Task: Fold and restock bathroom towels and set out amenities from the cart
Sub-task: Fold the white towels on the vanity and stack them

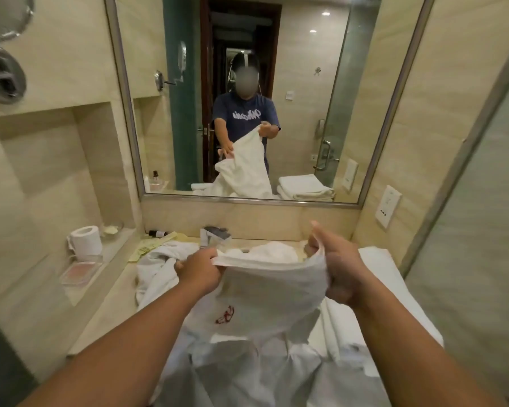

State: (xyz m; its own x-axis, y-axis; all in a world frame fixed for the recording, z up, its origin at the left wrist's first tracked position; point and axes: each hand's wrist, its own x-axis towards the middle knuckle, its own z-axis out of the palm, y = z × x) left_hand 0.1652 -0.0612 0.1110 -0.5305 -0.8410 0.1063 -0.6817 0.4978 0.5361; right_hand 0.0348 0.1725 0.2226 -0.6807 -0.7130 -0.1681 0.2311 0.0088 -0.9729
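A white towel (265, 292) with a small red emblem hangs in the air over the vanity counter. My left hand (199, 268) grips its upper left edge. My right hand (337, 271) grips the upper right corner, thumb pointing up. Below and behind the held towel, more white towels (162, 259) lie crumpled across the counter and hide the basin. A stack of folded white towels (388, 277) lies at the right of the counter, against the wall.
A wall niche at the left holds a toilet paper roll (86, 239), a clear tray (81, 270) and a small dish (111, 229). A faucet (213, 235), a small dark bottle (157, 233) and yellow packets (156, 245) sit behind the towels. The mirror (247, 98) reflects the person; a socket (388, 205) is at the right.
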